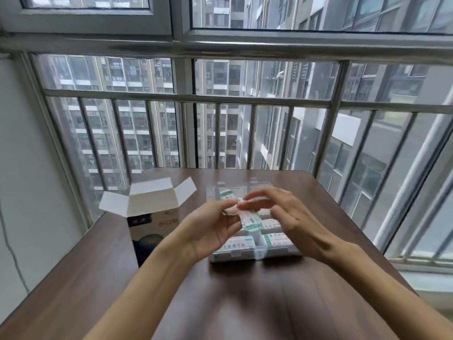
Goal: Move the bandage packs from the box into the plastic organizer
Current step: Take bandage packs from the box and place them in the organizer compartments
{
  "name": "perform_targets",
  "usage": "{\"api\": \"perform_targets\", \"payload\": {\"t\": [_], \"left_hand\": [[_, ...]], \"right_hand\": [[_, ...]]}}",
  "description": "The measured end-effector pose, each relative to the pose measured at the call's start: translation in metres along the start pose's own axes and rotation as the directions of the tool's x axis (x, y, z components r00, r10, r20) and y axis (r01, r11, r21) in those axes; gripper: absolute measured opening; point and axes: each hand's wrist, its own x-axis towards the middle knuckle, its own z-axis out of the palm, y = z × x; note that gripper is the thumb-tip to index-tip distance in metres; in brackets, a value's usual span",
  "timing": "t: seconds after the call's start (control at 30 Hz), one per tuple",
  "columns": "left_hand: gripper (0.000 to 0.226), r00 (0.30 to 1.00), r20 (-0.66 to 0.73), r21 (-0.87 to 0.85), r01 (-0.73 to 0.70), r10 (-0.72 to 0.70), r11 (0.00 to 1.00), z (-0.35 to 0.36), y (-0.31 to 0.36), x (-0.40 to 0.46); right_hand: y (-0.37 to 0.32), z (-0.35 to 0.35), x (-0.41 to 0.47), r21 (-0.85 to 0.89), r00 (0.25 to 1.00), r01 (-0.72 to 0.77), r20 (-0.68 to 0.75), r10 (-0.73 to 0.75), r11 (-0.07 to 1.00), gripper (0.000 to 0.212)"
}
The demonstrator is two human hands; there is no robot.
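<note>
A clear plastic organizer [255, 255] lies on the brown table, and green-and-white bandage packs [239, 242] fill several of its compartments. Above it, my left hand [210, 229] and my right hand [289, 214] meet, and together they pinch a small bunch of bandage packs [247, 219], which is blurred. To the left stands the white cardboard box [152, 212] with its flaps open; I cannot see what is inside it.
The brown table [245, 303] reaches to a window with a metal railing [186, 98] just behind it. A white wall [29, 168] closes off the left side. The table's right edge runs close beside the organizer.
</note>
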Motion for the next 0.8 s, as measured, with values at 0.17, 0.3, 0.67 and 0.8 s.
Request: {"api": "perform_targets", "payload": {"t": [0.17, 0.3, 0.67, 0.8], "left_hand": [[0.018, 0.988, -0.027, 0.063, -0.15, 0.152, 0.987, 0.003, -0.018, 0.011], [0.017, 0.957, -0.063, 0.172, -0.271, 0.285, 0.947, 0.0, -0.025, 0.011], [0.025, 0.957, -0.07, 0.497, -0.21, 0.28, 0.842, -0.026, -0.008, 0.012], [0.021, 0.937, -0.085, 0.623, -0.215, 0.339, 0.752, -0.035, 0.002, 0.006]], "right_hand": [[0.013, 0.007, -0.001, 0.123, 0.984, -0.033, -0.171, 0.054, 0.992, 0.023], [0.014, 0.019, 0.002, 0.056, 0.943, -0.129, -0.303, 0.14, 0.99, 0.041], [0.01, 0.017, 0.02, 0.387, 0.848, -0.407, -0.176, 0.5, 0.828, 0.023], [0.012, 0.02, 0.03, 0.488, 0.852, -0.338, -0.205, 0.482, 0.805, 0.016]]}}
